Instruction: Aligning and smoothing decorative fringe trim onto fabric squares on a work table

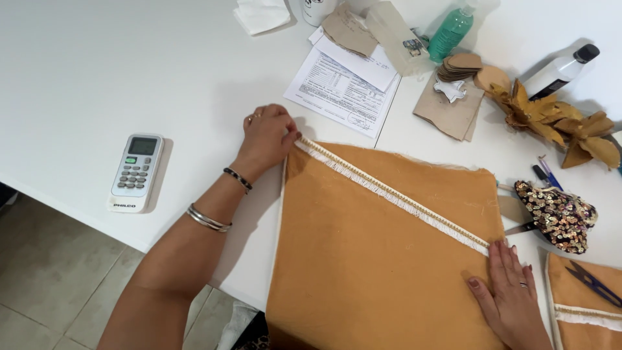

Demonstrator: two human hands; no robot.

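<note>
The left hand (267, 137) is curled into a loose fist, its grip pinched shut on one end of a white fringe trim (389, 194) at the upper left corner of a mustard fabric panel (376, 259). The wrist is bent, with one dark bracelet and a pair of silver bangles on the forearm. The right hand (508, 291) lies flat and open, fingers together, pressing the trim's other end down near the panel's right edge; it grips nothing. The trim runs taut in a diagonal line between the two hands, across the panel's upper part.

The panel lies on a white table (97, 78), hanging over its near edge. Toward the table's left near edge sits one white remote control (136, 172), well apart from the left hand. Just beyond the left hand lie printed paper sheets (343, 84). At the far edge stand one green bottle (451, 32) and one white bottle with a black cap (560, 70), with a stack of brown cut-outs (461, 66) between them. Golden fabric leaves (564, 123) lie along the right side. Near the right hand rest one sequined piece (558, 215) and, on a second mustard panel (583, 304) at the near right corner, one pair of blue snips (593, 282).
</note>
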